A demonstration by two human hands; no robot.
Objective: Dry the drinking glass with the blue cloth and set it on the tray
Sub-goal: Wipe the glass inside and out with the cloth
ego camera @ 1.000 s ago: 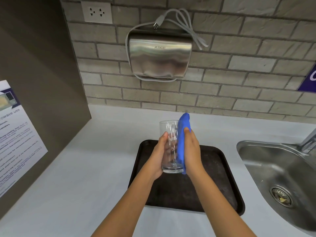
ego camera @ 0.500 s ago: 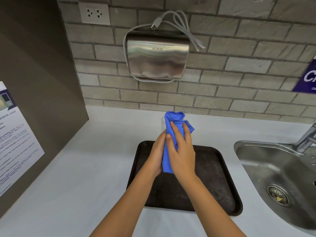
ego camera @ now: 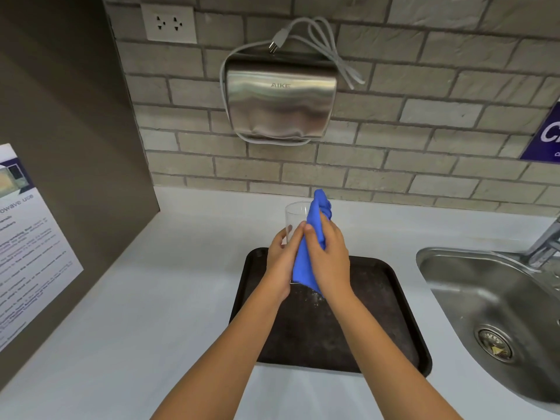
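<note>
A clear drinking glass point(ego camera: 293, 214) is held upright above the far end of the dark tray point(ego camera: 391, 322). My left hand point(ego camera: 280, 263) grips the glass from its left side. A blue cloth point(ego camera: 309, 241) is wrapped over the glass's right side and front, rising past the rim. My right hand point(ego camera: 328, 259) presses the cloth against the glass. Only the glass's upper left rim shows; the rest is hidden by cloth and hands.
A steel sink point(ego camera: 491, 313) with a tap point(ego camera: 545, 241) lies to the right of the tray. A metal hand dryer point(ego camera: 280, 104) hangs on the brick wall, a socket point(ego camera: 169, 23) to its left. A printed notice point(ego camera: 27, 237) is stuck on the left panel. The white counter point(ego camera: 151, 298) stretches left.
The cloth went from the glass's right side to covering its front, then slid back right, so the rim's left part shows again. Both hands stayed above the tray.
</note>
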